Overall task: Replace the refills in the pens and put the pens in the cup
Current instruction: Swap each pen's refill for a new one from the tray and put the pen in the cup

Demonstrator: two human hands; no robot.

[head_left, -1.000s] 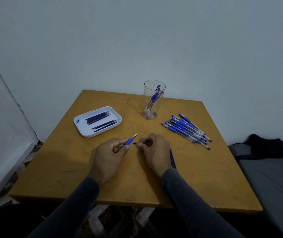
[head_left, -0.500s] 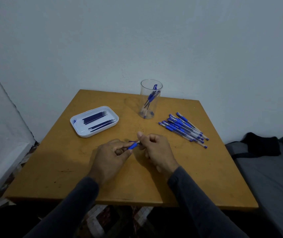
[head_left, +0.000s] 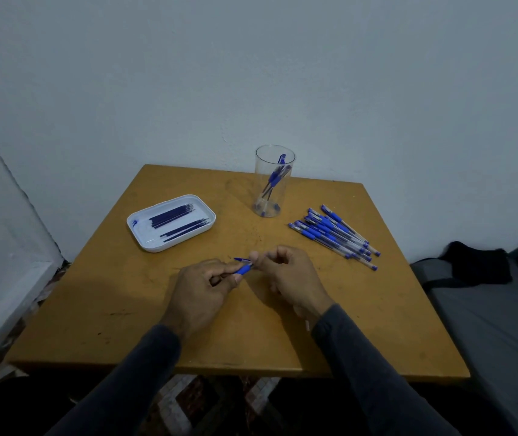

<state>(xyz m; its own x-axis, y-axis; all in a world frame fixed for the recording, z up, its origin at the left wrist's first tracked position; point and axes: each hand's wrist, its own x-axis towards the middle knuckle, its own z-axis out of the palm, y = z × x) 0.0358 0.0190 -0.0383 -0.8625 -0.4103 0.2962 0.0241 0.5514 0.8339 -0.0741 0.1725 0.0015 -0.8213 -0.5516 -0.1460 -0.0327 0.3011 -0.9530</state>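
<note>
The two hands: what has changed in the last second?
The right hand moved in to meet the left hand at the tip of the pen; earlier a gap lay between them. The left hand grips the pen as before. Cup, tray and pen pile stayed.

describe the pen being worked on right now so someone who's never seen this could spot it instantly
On the wooden table, look near the front middle, where the two hands meet. The pen sits between the left hand and right hand, showing only its blue grip. Unlike the pile of pens or those in the clear cup, it is held.
</note>
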